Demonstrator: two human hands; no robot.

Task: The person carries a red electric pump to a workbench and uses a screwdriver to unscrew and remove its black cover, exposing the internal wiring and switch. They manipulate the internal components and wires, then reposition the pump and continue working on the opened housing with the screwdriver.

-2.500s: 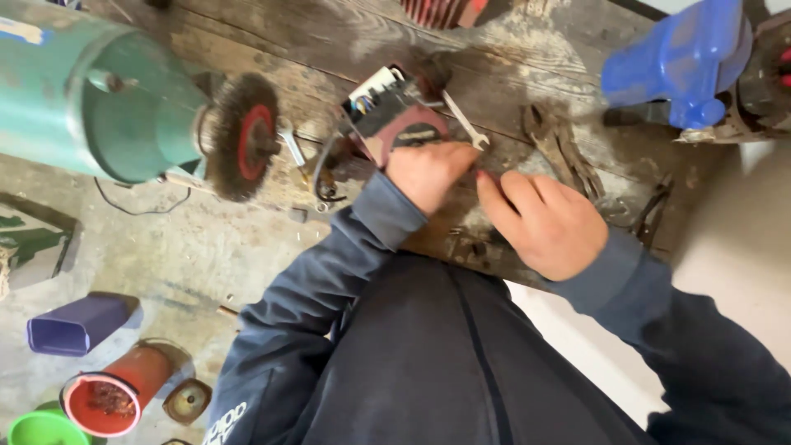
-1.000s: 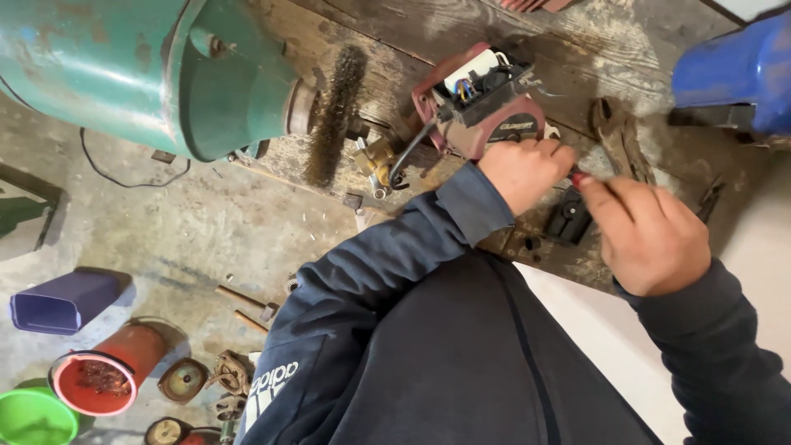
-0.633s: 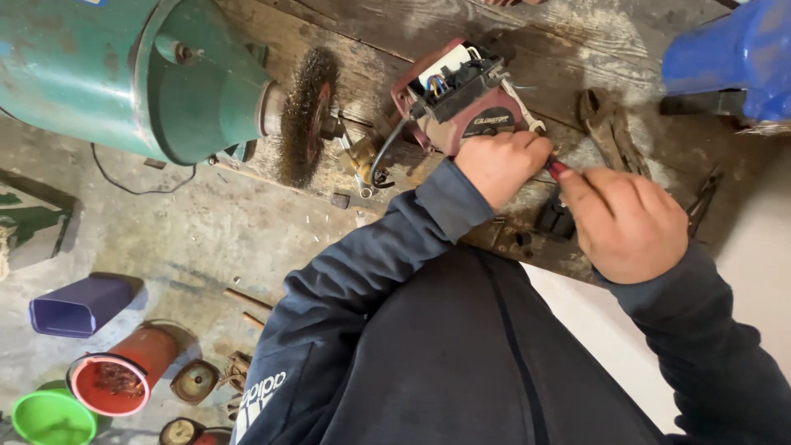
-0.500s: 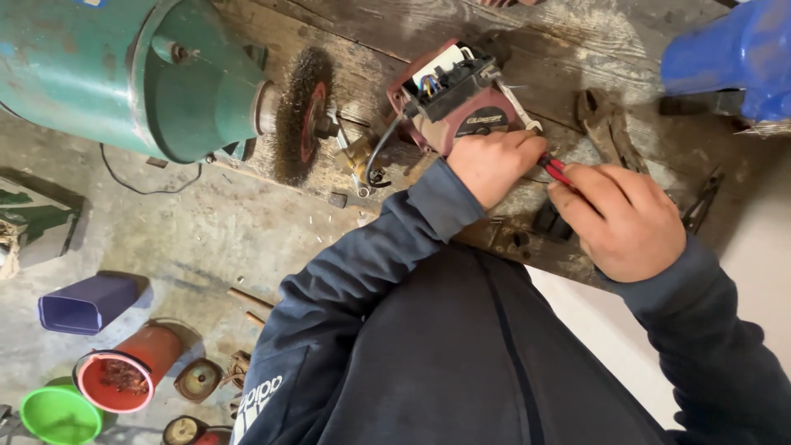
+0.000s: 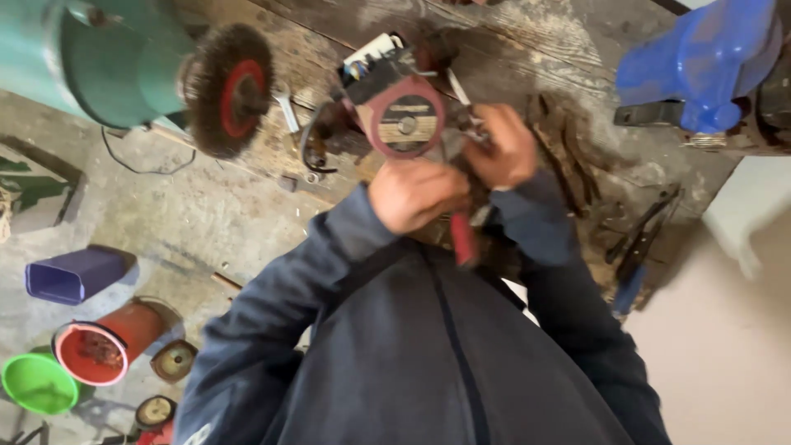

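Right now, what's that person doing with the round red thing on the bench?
A person in a dark blue top leans over a worn wooden bench. Their left hand grips a red-handled tool, and their right hand is on the round red pump beside it. A wire brush wheel sits to one side, a blue vise to the other.

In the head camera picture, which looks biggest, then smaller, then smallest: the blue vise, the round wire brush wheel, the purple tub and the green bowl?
1. Blue vise, partly cut off by the edge.
2. Wire brush wheel.
3. Purple tub and green bowl look about alike; both sit lower on the floor, farther from the camera, so I won't rank them.
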